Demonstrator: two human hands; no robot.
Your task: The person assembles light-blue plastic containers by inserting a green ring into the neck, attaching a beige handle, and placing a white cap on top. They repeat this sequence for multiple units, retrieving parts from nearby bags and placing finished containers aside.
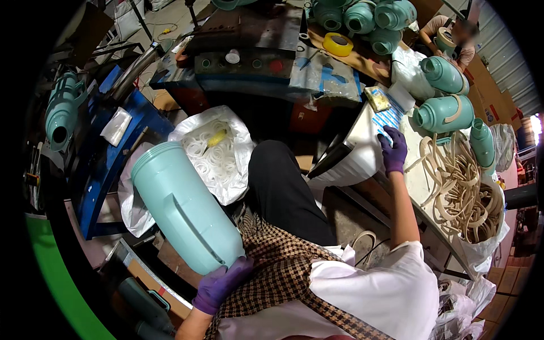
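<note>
My left hand (pixel 222 283), in a purple glove, grips the base end of a large pale teal flask casing (pixel 184 207). The casing lies slanted across my left side, its threaded rim up and to the left, its long moulded handle facing up. My right hand (pixel 395 150), also gloved in purple, reaches out to the blue-and-white printed sheets (pixel 387 120) on the bench. Its fingers are apart and bent, with the tips at the sheets' lower edge; nothing shows held in them. By the sheets sits a small yellow packet (pixel 377 98).
A white sack (pixel 241 161) of clear plastic rings stands left of my knee. Beige straps (pixel 453 187) pile at the right, beside several teal flasks (pixel 447 112). Ahead is a machine with buttons (pixel 243 62) and a yellow tape roll (pixel 338 44). A co-worker (pixel 436 28) sits far right.
</note>
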